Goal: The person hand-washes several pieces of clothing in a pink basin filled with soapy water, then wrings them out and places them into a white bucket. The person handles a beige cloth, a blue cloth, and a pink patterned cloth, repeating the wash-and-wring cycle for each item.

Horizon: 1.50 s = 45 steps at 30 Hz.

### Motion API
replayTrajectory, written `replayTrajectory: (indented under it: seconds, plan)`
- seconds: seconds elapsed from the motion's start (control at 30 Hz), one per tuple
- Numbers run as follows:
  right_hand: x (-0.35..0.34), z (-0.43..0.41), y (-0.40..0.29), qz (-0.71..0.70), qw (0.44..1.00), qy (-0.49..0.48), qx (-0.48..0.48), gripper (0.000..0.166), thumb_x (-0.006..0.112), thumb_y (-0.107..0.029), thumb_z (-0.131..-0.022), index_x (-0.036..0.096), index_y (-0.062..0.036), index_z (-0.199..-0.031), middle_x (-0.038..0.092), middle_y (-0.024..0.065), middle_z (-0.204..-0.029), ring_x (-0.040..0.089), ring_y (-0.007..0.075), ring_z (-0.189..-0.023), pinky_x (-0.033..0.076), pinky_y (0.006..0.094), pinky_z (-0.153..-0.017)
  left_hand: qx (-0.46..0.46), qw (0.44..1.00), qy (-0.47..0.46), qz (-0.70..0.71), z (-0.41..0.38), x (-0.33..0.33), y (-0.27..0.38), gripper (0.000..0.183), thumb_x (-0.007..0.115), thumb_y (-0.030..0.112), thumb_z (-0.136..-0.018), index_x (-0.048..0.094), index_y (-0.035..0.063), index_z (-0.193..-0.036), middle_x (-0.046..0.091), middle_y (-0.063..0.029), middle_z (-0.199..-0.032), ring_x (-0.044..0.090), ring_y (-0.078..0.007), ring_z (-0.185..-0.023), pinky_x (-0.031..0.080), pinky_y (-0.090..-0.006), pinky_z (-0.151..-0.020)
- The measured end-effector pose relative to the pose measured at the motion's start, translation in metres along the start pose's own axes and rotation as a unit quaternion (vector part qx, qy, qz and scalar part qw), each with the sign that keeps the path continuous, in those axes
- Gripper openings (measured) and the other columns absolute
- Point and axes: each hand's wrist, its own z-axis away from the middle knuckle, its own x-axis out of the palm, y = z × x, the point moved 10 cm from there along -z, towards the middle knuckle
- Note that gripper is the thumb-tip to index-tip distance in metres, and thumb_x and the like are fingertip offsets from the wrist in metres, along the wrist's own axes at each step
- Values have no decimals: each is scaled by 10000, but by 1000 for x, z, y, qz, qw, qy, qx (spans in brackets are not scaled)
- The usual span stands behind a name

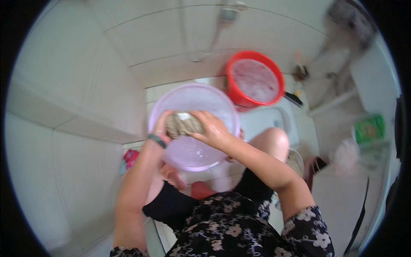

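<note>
A bunched, wet-looking olive-brown cloth (183,124) with a small white patch on top is held between both my hands, over a large round pale purple plastic basin (197,167). My left hand (161,128), with a dark green band at the wrist, grips the cloth's left end. On the other end, my right hand (212,128) has its fingers over the top and the thumb beneath. Clear water seems to lie in the basin under the cloth; its depth cannot be told.
A red bucket (230,80) of foamy water and reddish cloth stands behind the basin, beside a white squat toilet (266,119). A black-bladed brush or squeegee (293,99) lies to its right. Pink fabric (131,158) is at the left wall; a green package (370,129) sits far right.
</note>
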Motion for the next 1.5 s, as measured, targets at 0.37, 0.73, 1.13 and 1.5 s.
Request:
replayTrajectory:
  seconds: [0.37,0.73,1.13,1.5]
  plan:
    - [-262,98,30,-205,957,169,117,438,500,-202,-780,474,5,-1166,573,83,-1002,539,151,-921,432,281,-823,10,996,-82,-41,20,21,14,320,528,329,-846,476,97,-1061,543,-89,-1097,544,-190,-964,450,-321,-796]
    - [-289,380,129,-181,831,394,349,268,550,-97,-759,559,26,-998,595,56,-856,540,117,-775,437,249,-699,-14,993,-40,-114,-15,11,-11,181,541,230,-843,516,93,-960,581,-63,-974,571,-188,-890,474,-308,-729]
    - [-252,440,118,-317,752,412,405,257,598,-143,-765,545,-23,-985,504,-23,-750,438,57,-632,357,203,-553,-23,987,-25,-159,-38,16,-18,165,567,194,-825,526,95,-950,581,-44,-959,576,-175,-877,484,-297,-712]
    - [-298,424,120,-323,753,457,346,180,570,-145,-794,534,-56,-946,474,-30,-693,436,47,-583,370,213,-522,-20,988,-38,-151,-32,29,-19,170,558,189,-833,520,86,-962,578,-51,-962,578,-172,-869,492,-298,-709]
